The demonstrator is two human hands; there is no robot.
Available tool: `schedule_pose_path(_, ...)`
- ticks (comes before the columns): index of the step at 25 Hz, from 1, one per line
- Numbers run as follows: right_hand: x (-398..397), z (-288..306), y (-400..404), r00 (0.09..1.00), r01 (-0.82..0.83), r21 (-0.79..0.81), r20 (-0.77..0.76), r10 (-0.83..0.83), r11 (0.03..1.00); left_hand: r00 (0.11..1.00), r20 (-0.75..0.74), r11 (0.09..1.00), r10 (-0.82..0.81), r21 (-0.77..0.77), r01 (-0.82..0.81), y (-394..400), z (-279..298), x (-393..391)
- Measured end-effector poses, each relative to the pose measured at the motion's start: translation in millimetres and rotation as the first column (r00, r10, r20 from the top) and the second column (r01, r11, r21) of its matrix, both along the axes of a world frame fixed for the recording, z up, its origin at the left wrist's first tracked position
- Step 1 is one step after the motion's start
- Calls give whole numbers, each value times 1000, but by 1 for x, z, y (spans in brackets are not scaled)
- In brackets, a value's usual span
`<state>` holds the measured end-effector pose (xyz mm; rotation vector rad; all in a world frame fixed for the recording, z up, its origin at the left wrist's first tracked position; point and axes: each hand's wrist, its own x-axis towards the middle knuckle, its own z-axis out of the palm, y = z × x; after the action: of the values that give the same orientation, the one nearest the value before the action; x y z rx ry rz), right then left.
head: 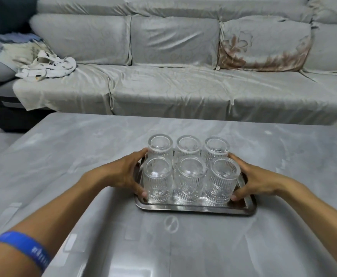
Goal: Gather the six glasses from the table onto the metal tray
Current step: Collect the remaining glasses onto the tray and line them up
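Note:
Several clear ribbed glasses (pixel 189 176) stand packed in two rows on the metal tray (pixel 193 209), which rests on the grey marbled table (pixel 73 156). My left hand (pixel 123 172) is cupped against the two glasses on the left side, thumb at the base of the front one and fingers by the back one. My right hand (pixel 257 180) is cupped the same way against the two glasses on the right side. Both hands cover the tray's short edges.
A grey covered sofa (pixel 163 86) runs along the far side of the table, with crumpled cloth (pixel 47 66) on its left end. A blue wristband (pixel 25 246) is on my left forearm. Bare tabletop lies all around the tray.

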<state>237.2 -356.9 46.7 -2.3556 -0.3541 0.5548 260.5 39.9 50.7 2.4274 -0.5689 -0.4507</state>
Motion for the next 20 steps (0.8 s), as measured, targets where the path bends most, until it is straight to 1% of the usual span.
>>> schedule_pose_path(3, 0, -1, 4, 999, 1, 9, 39, -2, 1000, 1000, 10, 999, 24, -23, -24, 4, -5, 1)
schedule_pose_path(5, 0, 1, 4, 999, 8, -4, 39, -8, 1000, 1000, 12, 1000, 28, -1, -28, 4, -5, 1)
schedule_pose_path(8, -1, 2, 3, 998, -3, -44, 63, 6, 999, 998, 29, 998, 47, 45, -49, 2, -2, 2)
schedule_pose_path(11, -3, 8, 1, 999, -32, -106, 18, 34, 994, 1000, -9, 997, 23, 71, -23, 5, 2, -1)
schedule_pose_path(12, -5, 14, -3, 1000, -7, -127, 25, 10, 992, 999, -19, 997, 40, 67, -39, 8, 5, -3)
schedule_pose_path(13, -9, 23, -5, 995, 53, -124, 85, -43, 991, 996, -4, 996, 85, 28, -85, 13, 11, -5)
schedule_pose_path(14, -12, 34, -6, 973, 137, -79, 199, -119, 987, 989, 43, 989, 139, -50, -137, 17, 20, -8)
schedule_pose_path(15, -14, 46, -2, 921, 201, 10, 340, -193, 979, 975, 119, 976, 185, -139, -169, 18, 32, -9)
schedule_pose_path(16, -15, 59, 7, 864, 212, 91, 448, -230, 973, 958, 200, 967, 205, -193, -167, 16, 45, -8)
schedule_pose_path(17, -15, 69, 22, 840, 174, 107, 503, -204, 979, 947, 263, 973, 184, -186, -137, 11, 58, -8)
schedule_pose_path(18, -14, 77, 41, 845, 112, 51, 521, -122, 992, 944, 309, 990, 119, -115, -87, 2, 69, -7)
schedule_pose_path(20, -7, 79, 81, 874, -11, -164, 478, 89, 986, 947, 317, 992, -48, 123, 9, -18, 80, -4)
